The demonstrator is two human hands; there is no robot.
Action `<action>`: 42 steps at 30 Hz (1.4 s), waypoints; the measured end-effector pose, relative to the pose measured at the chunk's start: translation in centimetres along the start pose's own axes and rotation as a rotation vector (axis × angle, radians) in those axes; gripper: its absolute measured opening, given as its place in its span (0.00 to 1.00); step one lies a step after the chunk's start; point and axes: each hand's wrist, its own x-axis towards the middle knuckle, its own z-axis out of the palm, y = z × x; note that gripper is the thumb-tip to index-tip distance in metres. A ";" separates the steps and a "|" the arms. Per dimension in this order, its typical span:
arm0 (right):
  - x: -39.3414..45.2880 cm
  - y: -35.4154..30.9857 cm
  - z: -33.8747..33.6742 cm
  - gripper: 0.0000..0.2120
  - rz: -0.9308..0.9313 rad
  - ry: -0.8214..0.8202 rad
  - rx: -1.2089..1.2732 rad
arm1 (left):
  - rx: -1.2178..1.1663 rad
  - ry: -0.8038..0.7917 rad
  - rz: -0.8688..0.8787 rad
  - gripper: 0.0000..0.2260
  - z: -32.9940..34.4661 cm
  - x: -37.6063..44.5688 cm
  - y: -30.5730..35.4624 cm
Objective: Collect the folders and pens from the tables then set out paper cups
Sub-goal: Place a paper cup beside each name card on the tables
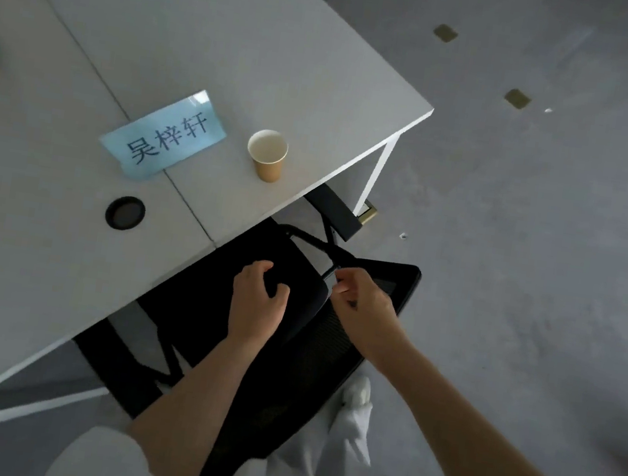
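head view: a brown paper cup [267, 154] stands upright and apparently empty on the white table [226, 48], near the table's corner and just beside a pale blue name card [163, 136] printed with dark characters; a round black cable grommet [125, 212] sits in the tabletop nearer the person; no folder or pen shows on this stretch of table, though something blurred and teal lies at the far end, too unclear to name; a black mesh office chair [285, 375] is tucked partly under the table edge; the left hand [257, 302] hovers over the chair's seat with fingers loosely curled, grasping nothing; the right hand [363, 305] has its fingers bent close to a dark chair strut, and i cannot tell whether it pinches something or not; with a cup already set here, this place looks served; the risk, as i judge it, is that shifting the chair jolts the table and tips the light cup, which stands close to the edge.
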 end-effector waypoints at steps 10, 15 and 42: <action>9.9 -0.8 -4.8 0.16 -0.258 -0.297 -0.168 | 0.066 0.225 -0.183 0.20 1.7 2.5 3.1; 14.2 -3.1 -5.0 0.19 -0.280 -0.392 -0.183 | 0.120 0.323 -0.178 0.18 1.5 4.0 4.1; 35.7 -9.8 6.9 0.35 -0.361 -0.144 -0.056 | 0.648 0.313 -0.257 0.31 1.8 20.7 -2.0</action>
